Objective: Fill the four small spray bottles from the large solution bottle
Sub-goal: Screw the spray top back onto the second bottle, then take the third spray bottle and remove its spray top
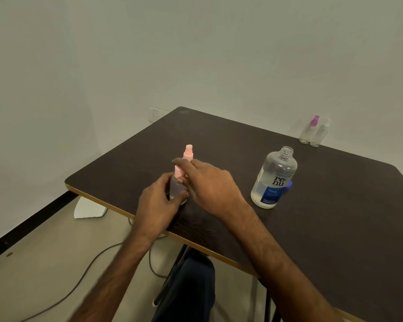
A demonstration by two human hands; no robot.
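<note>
The right hand (pixel 209 182) hides most of the second pink-capped bottle (pixel 188 152) behind it. The left hand (pixel 157 203) covers much of the near spray bottle (pixel 177 187), its base unseen. Both forearms run off the bottom edge.

The table (pixel 289 205) is showing dark brown with a tan edge. Two near spray bottles are wearing pink tops (pixel 188 151); a far one (pixel 308 130) is wearing purple, its neighbour (pixel 319 133) white. The clear big bottle (pixel 273 178) is carrying a blue-and-white label with black lettering.
</note>
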